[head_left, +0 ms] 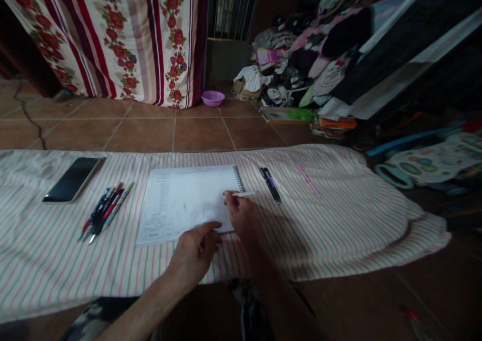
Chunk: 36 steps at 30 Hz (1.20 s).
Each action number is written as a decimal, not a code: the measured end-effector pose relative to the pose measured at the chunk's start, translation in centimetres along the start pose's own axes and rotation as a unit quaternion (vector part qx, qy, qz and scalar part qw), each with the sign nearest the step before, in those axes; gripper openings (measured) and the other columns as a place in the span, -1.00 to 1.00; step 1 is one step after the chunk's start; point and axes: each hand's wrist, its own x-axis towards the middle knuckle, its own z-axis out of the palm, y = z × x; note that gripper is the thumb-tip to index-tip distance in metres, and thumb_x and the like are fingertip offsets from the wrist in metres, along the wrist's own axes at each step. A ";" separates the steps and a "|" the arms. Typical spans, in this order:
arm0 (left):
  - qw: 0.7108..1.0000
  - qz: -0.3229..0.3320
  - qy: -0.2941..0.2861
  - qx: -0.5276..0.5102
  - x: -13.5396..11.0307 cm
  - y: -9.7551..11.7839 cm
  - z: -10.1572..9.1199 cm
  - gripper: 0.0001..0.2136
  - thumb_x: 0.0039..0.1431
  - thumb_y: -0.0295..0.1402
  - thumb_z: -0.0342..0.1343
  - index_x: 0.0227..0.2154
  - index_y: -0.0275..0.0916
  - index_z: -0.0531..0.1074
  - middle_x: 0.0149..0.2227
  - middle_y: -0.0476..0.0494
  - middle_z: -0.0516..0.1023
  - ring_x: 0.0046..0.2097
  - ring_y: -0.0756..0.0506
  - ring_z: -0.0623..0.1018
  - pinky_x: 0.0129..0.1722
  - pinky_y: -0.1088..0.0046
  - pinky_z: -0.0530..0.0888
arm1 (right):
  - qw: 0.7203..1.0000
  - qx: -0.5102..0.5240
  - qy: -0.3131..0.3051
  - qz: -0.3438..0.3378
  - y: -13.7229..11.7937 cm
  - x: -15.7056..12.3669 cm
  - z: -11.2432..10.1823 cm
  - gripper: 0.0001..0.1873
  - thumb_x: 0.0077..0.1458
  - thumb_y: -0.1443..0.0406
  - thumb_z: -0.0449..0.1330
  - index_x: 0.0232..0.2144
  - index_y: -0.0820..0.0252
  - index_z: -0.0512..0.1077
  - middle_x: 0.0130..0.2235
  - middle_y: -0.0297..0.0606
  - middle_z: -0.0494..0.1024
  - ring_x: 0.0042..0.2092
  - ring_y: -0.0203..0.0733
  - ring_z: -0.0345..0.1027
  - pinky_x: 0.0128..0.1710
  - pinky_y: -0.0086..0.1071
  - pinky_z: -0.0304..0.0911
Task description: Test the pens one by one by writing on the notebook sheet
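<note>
A spiral-bound notepad (pixel 196 190) lies on the striped cloth, its coil along the right edge and faint marks on its page. My right hand (pixel 243 215) is closed round a white pen (pixel 245 194) over the right part of the page. The pen's back end points right. At the page's lower edge rests my left hand (pixel 198 245), index finger stretched out and the other fingers loosely bent, with nothing visible in it. Right of the pad lie dark pens (pixel 270 185) and a pink pen (pixel 308 180).
Several pens (pixel 107 210) lie bunched left of the pad, beside a phone (pixel 73 179). The striped cloth (pixel 346 220) covers the low table. Beyond it, a purple basin (pixel 213 98) stands on the tiled floor by a flowered curtain (pixel 143 39). Clothes (pixel 301 54) are heaped at the back right.
</note>
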 end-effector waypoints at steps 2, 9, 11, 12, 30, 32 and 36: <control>1.000 0.004 0.002 0.009 0.0 -0.1 0.0 -0.69 0.21 -0.29 -0.13 -0.10 -0.29 0.40 -0.39 -0.14 0.56 -0.40 0.00 0.53 -0.45 0.53 0.43 | 1.000 0.015 -0.001 0.023 0.1 0.0 0.0 -0.53 0.14 0.09 -0.04 -0.51 0.25 0.52 -0.50 -0.12 0.59 -0.42 -0.17 0.49 -0.41 -0.47 0.25; 0.998 0.032 0.015 0.046 0.4 -0.5 0.1 -0.71 0.22 -0.33 -0.14 -0.12 -0.27 0.40 -0.43 -0.09 0.56 -0.41 0.00 0.54 -0.37 0.49 0.47 | 0.999 0.035 -0.012 0.027 0.0 -0.2 -0.2 -0.54 0.12 0.07 -0.03 -0.45 0.25 0.53 -0.50 -0.13 0.58 -0.42 -0.17 0.48 -0.41 -0.44 0.22; 0.991 0.076 0.036 0.103 0.5 -0.5 0.0 -0.72 0.21 -0.37 -0.14 -0.13 -0.26 0.41 -0.40 -0.10 0.56 -0.36 -0.02 0.54 -0.32 0.45 0.48 | 0.997 0.064 0.006 0.040 -0.1 -0.2 -0.5 -0.51 0.12 0.02 -0.05 -0.45 0.23 0.52 -0.51 -0.17 0.56 -0.44 -0.20 0.46 -0.41 -0.43 0.22; 0.983 0.110 0.050 0.137 0.7 -0.4 -0.2 -0.73 0.20 -0.39 -0.14 -0.15 -0.26 0.42 -0.37 -0.12 0.56 -0.33 -0.02 0.54 -0.28 0.44 0.49 | 0.995 0.082 0.022 0.053 -0.1 -0.2 -0.6 -0.49 0.12 0.00 -0.07 -0.45 0.23 0.51 -0.53 -0.20 0.55 -0.47 -0.22 0.43 -0.42 -0.43 0.21; 0.834 0.350 0.126 0.408 1.6 -3.4 1.3 -0.75 0.16 -0.44 -0.07 -0.15 -0.31 0.43 -0.09 -0.27 0.48 0.00 -0.18 0.42 -0.06 0.22 0.48 | 0.987 0.126 0.086 0.054 3.0 -0.9 -9.3 -0.66 0.05 0.08 0.05 -0.36 0.24 0.42 -0.60 -0.37 0.41 -0.55 -0.31 0.26 -0.51 -0.46 0.16; 0.830 0.351 0.127 0.413 1.5 -3.7 1.3 -0.74 0.16 -0.42 -0.07 -0.14 -0.32 0.42 -0.07 -0.28 0.47 0.01 -0.19 0.41 -0.06 0.23 0.48 | 0.992 0.054 0.101 0.047 4.6 0.0 -11.4 -0.70 0.02 0.10 0.08 -0.35 0.21 0.40 -0.60 -0.40 0.40 -0.54 -0.30 0.27 -0.47 -0.46 0.15; 0.824 0.354 0.128 0.424 1.5 -4.2 1.3 -0.72 0.16 -0.42 -0.07 -0.11 -0.32 0.41 -0.05 -0.27 0.45 0.02 -0.19 0.41 -0.05 0.24 0.47 | 0.988 -0.116 0.077 0.073 8.9 2.9 -15.1 -0.66 0.00 0.11 0.11 -0.24 0.22 0.40 -0.49 -0.31 0.50 -0.42 -0.19 0.39 -0.42 -0.42 0.15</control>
